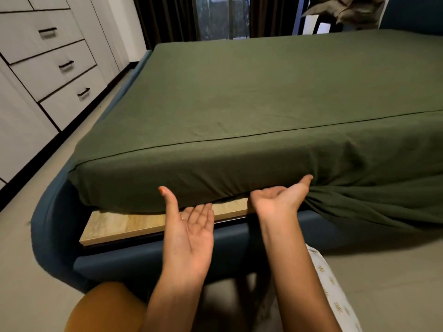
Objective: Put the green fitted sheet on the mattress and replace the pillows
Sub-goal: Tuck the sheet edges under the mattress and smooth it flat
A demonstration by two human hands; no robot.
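The green fitted sheet (pixel 251 92) covers the top and near side of the mattress, which is raised a little above a wooden slat (pixel 124 224) of the blue bed frame (pixel 48 216). To the right the sheet bunches into folds (pixel 359 202) under the mattress edge. My left hand (pixel 189 228) is palm up, fingers straight, fingertips at the mattress's lower edge. My right hand (pixel 280 197) is also palm up with its fingers hidden under the mattress, thumb against the sheet. No pillows are in view.
A white chest of drawers (pixel 48 63) with black handles lines the left wall, with a strip of floor (pixel 36 188) between it and the bed. Dark curtains and a window (pixel 223 17) stand behind the bed. A draped chair (pixel 347 10) is at the back right.
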